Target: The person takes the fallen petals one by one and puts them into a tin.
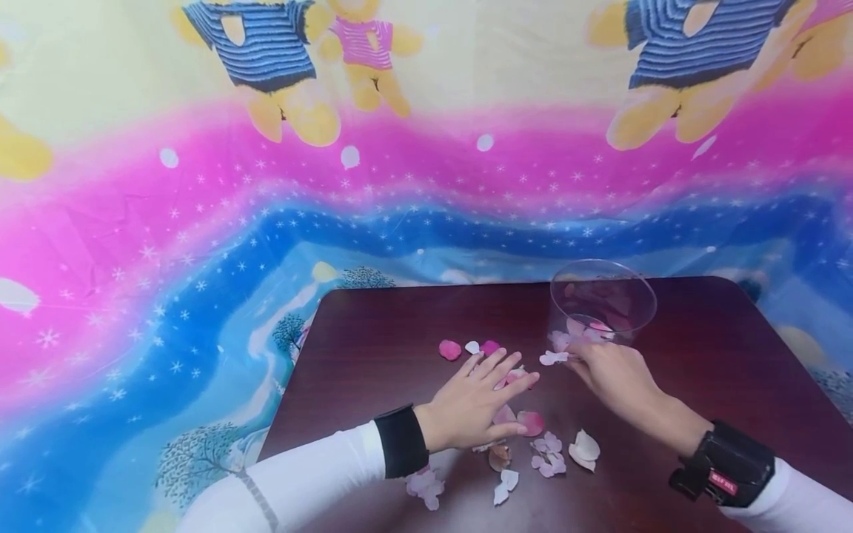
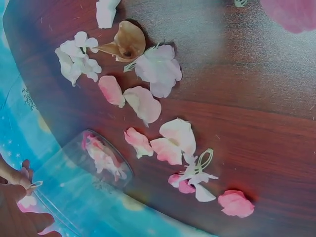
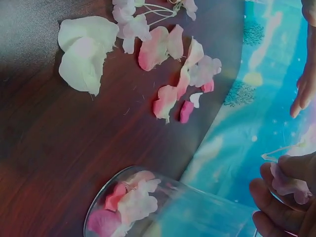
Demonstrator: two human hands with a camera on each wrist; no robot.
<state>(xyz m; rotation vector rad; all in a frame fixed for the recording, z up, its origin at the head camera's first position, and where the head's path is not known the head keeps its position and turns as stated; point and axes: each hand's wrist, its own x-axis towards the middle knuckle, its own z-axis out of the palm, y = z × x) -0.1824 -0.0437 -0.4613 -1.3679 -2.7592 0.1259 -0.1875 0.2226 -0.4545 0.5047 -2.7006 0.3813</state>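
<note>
My left hand (image 1: 473,403) hovers or rests over scattered petals with its fingers spread; contact cannot be told. Between thumb and fingers, my right hand (image 1: 616,377) pinches a pale pink artificial blossom (image 1: 553,357), whose thin stem shows in the right wrist view. It is just in front of a clear round container (image 1: 604,331). Pink and white petals (image 3: 133,202) lie inside at the bottom. Near the left fingers are a bright pink petal (image 1: 449,350) and a pink petal (image 1: 530,423).
Nearer me on the dark wooden table (image 1: 380,326) lie a cream petal (image 1: 585,450), a pale blossom cluster (image 1: 549,454), a brown petal (image 2: 129,42) and white petals (image 1: 506,487). A patterned cloth (image 1: 426,170) hangs behind the table's far edge.
</note>
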